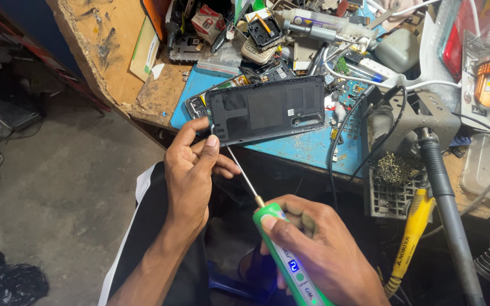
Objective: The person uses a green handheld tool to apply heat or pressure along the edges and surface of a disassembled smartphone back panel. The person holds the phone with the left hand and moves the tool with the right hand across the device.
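A black phone back frame (267, 107) lies on a blue mat (313, 144) at the bench's near edge. My left hand (191, 170) pinches its lower left corner, thumb and forefinger near the tip of a thin metal shaft (242, 173). That shaft belongs to a green and white electric screwdriver (290, 260) with a lit blue display, gripped in my right hand (324, 255) below the bench edge. The tip touches the frame's lower left corner.
A soldering iron stand (404, 124) with brass wool, a yellow-handled iron (412, 226) and a grey hose (455, 226) crowd the right. Phone parts and tools (267, 34) clutter the back of the wooden bench (109, 45). Concrete floor (58, 187) lies to the left.
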